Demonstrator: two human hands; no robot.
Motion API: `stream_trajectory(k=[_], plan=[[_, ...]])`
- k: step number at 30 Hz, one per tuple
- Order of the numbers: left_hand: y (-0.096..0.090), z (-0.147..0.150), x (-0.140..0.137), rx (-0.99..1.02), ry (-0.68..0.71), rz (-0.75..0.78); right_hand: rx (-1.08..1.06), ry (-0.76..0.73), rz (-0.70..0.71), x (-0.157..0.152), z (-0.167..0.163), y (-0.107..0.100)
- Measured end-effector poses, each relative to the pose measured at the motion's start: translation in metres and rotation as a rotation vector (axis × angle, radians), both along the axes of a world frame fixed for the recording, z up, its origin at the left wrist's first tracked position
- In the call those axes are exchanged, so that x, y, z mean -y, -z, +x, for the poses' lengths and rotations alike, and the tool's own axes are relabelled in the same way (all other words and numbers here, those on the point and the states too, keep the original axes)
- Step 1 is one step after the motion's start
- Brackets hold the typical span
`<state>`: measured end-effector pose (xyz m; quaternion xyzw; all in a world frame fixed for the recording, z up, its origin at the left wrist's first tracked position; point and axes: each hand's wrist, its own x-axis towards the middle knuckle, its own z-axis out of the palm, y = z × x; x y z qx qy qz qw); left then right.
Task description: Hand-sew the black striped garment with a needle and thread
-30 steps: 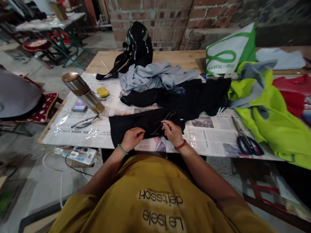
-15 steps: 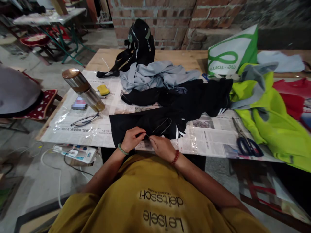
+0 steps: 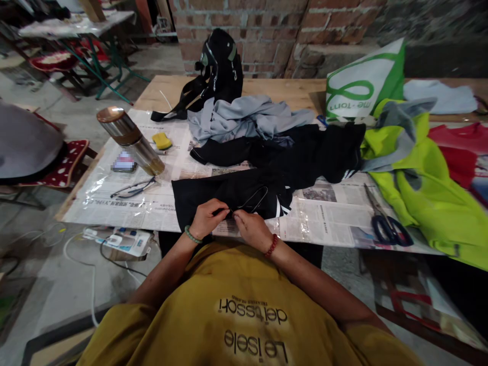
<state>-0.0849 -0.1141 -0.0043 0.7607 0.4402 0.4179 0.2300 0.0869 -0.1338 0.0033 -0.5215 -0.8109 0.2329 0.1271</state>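
Quietly close together, both hands work at the near edge of a wooden table covered across its front with printed newspaper sheets under clear plastic. A black fabric garment with white stripes lies along the middle of that edge, its squared end toward the left corner and its other side running into more black cloth. The left hand, wearing a green beaded bracelet, pinches the garment between thumb and forefinger. Just beside it, the right hand, with a red beaded bracelet, has its thumb and forefinger pressed together at the cloth; what lies between them is too small to tell. A thin pale thread loops over the garment above the right hand. Toward the left edge of the table are dark-framed eyeglasses, a tall cylindrical metal flask and a yellow-and-green sponge. Behind the black cloth, crumpled light-grey fabric lies before a black zippered bag near the far edge. By the right part of the near edge, dark-handled metal scissors rest beside a neon-yellow and grey garment, which hangs over that edge.
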Motion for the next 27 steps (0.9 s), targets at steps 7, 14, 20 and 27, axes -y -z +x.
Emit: stream_trajectory(k=[7, 14, 20, 27], plan=[[0.0021, -0.0017, -0.0017, 0.005, 0.069, -0.024, -0.008, 0.039, 0.0, -0.0006, -0.0045, -0.0014], [0.0017, 0.0006, -0.0025, -0.063, 0.186, -0.008, -0.03, 0.047, -0.007, -0.0023, -0.0043, 0.0011], [0.0024, 0.0037, -0.0009, -0.043, 0.031, -0.029, -0.189, 0.073, -0.016, -0.0036, -0.0027, 0.0052], [0.0083, 0.0049, -0.0005, -0.206, 0.087, 0.089, -0.28, 0.157, -0.021, -0.0035, -0.0061, 0.0038]])
